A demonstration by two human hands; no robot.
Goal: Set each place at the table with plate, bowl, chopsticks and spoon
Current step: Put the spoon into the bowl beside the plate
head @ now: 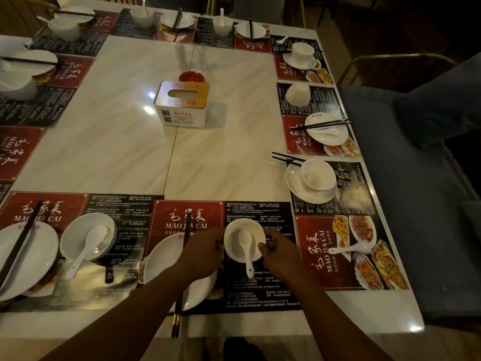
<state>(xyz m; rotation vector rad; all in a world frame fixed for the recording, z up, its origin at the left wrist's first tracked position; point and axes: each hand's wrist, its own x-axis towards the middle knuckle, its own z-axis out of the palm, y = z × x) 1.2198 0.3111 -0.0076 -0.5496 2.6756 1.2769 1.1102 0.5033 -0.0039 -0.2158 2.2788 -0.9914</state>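
A white bowl [235,231] with a white spoon [246,250] in it stands on the placemat in front of me. My left hand [201,252] holds its left rim and my right hand [279,252] grips its right rim. To the bowl's left lies a white plate [161,261] with black chopsticks [178,316] across it, partly hidden under my left forearm. Another placemat to the right carries a loose white spoon [351,248]. Further up the right edge a bowl sits on a plate [292,182] over chopsticks [285,158].
A tissue box [181,104] stands mid-table with two clear glasses [191,57] behind it. Set places with plates, bowls and spoons line the left, far and right edges. An upturned bowl [298,94] sits at right. A blue bench [406,178] runs along the right side.
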